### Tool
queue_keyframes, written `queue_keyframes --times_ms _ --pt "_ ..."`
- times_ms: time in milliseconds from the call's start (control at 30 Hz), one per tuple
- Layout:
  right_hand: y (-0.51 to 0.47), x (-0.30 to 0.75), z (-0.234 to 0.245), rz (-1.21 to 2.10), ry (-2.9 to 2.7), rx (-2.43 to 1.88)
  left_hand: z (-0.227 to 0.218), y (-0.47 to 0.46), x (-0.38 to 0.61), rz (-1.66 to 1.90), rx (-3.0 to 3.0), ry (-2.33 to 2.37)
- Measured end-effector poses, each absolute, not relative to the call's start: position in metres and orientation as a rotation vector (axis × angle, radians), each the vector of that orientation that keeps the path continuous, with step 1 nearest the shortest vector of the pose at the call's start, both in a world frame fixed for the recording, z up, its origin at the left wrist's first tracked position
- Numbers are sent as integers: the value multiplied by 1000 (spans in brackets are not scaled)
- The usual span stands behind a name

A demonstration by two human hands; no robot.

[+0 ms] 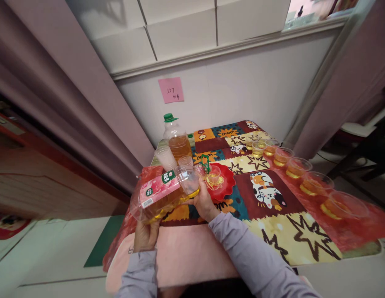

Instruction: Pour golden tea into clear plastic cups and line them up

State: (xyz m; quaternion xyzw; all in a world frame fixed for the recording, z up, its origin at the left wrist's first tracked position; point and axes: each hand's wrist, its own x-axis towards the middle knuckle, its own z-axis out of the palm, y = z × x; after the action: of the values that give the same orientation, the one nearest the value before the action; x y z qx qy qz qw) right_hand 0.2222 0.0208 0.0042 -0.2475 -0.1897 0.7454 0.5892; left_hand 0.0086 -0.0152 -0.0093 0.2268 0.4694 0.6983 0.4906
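Note:
A large clear bottle of yellow juice (159, 190) with a pink label lies tilted nearly on its side, its neck end aimed to the right. My left hand (145, 236) is closed around the underside near its base. My right hand (206, 203) grips it near the neck, fingers partly hidden behind it. A green ring handle (205, 164) shows by the neck. Just beyond, a clear plastic cup (214, 175) holding some yellow liquid stands on a red scalloped plate (228, 186). Whether juice is flowing I cannot tell.
Behind the tilted bottle stand a second big bottle (179, 140) with a green cap and a stack of cups (166, 158). Along the table's right side runs a row of several cups of yellow liquid (298, 167) on red plastic film. A patterned mat (257, 215) covers the table.

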Motion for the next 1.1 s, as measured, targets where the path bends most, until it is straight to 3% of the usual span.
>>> queue_keyframes --times_ms 1100 --pt "21 223 5 1741 -439 -593 -31 -11 -7 1667 603 1138"
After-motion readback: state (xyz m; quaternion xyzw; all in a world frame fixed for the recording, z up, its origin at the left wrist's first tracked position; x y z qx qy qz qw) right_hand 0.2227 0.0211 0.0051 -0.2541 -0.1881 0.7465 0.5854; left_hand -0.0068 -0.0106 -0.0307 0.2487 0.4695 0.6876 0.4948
